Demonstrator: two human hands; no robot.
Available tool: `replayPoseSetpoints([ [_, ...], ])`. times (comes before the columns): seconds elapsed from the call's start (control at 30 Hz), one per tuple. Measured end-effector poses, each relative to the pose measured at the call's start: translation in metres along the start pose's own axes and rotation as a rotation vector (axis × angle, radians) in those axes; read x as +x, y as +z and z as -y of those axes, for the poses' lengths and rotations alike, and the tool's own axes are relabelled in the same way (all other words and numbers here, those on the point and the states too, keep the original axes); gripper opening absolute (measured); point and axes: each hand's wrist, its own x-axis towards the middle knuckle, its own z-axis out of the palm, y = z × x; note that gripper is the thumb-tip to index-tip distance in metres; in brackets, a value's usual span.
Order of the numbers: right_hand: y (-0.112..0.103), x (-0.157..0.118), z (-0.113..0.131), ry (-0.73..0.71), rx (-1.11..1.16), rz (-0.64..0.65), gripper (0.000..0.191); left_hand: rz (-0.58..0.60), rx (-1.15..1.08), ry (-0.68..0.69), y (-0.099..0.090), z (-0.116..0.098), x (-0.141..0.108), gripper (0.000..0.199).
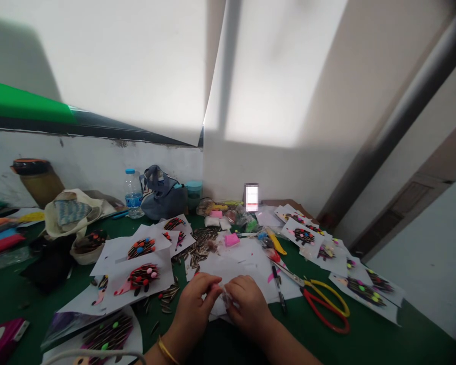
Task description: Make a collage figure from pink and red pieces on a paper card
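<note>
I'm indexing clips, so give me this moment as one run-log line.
left hand: pinching small clear piece | right hand: pinching same piece | ahead: white paper, pink block, striped seeds | right side: black pen, scissors

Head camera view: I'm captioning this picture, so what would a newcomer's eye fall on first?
Probably the big scissors with red and yellow handles, lying open right of the hands. Next, the dark, spiky collages dotted with bright balls, spread on the left and right of the green table. Then the glowing screen, upright at the back near the middle.
</note>
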Motion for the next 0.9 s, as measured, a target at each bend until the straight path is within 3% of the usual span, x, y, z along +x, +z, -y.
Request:
replayPoseSetpoints([
  [0.07,-0.002,0.000,0.001,-0.007,-0.002,-0.015,0.014,-0.021,-0.018,-0.032,-0.001,-0.001,0.002,0.020],
  [0.23,-0.014,0.005,-0.017,0.037,-0.143,-0.126,0.042,-0.104,-0.148,-0.091,0.001,0.001,0.006,0.024],
  [0.33,-0.026,0.013,-0.041,0.197,-0.280,-0.151,0.039,-0.093,-0.249,-0.215,0.002,0.000,0.008,0.032],
  [0.43,-0.037,0.018,-0.066,0.373,-0.413,-0.154,0.023,-0.019,-0.329,-0.360,0.001,-0.003,0.008,0.038],
  [0.6,-0.041,0.016,-0.089,0.423,-0.541,-0.130,0.015,-0.014,-0.416,-0.413,-0.001,-0.008,0.007,0.039],
  [0.73,-0.042,0.018,-0.069,0.372,-0.478,-0.201,0.032,0.011,-0.592,-0.532,0.002,-0.013,0.006,0.040],
  [0.9,-0.023,0.021,-0.011,-0.058,-0.203,-0.094,0.058,0.098,-0.854,-0.679,0.013,-0.020,0.001,0.047],
])
